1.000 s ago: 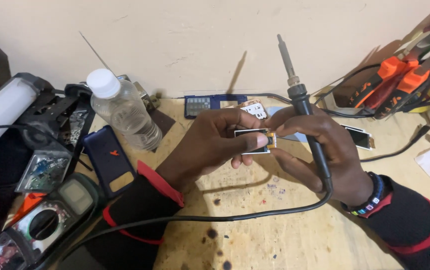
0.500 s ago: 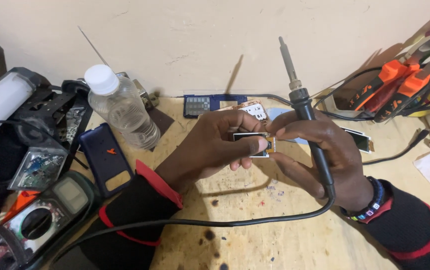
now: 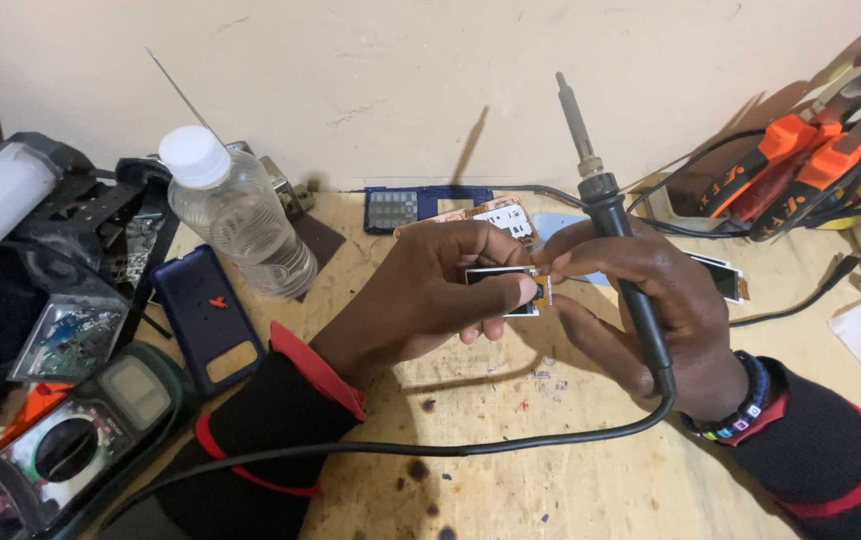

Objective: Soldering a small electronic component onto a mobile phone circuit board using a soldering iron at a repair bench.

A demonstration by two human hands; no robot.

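bottle (image 3: 240,225) far left, apart | left hand (image 3: 430,300) fingers clamped on small screen (image 3: 502,290), held mid-bench above table (image 3: 550,470) | right hand (image 3: 640,310) pinches screen's right edge; iron (image 3: 615,240) gripped, tip up | step: positioning screen; next calls for steadying it, lowering tip

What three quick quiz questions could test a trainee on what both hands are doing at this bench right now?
1. True or false: the soldering iron tip points up, away from the small display module.
2. Which hand holds the iron?
3. What stands left of the left hand: A plastic bottle, B mug, C lamp?

Key: 1 true; 2 right; 3 A.
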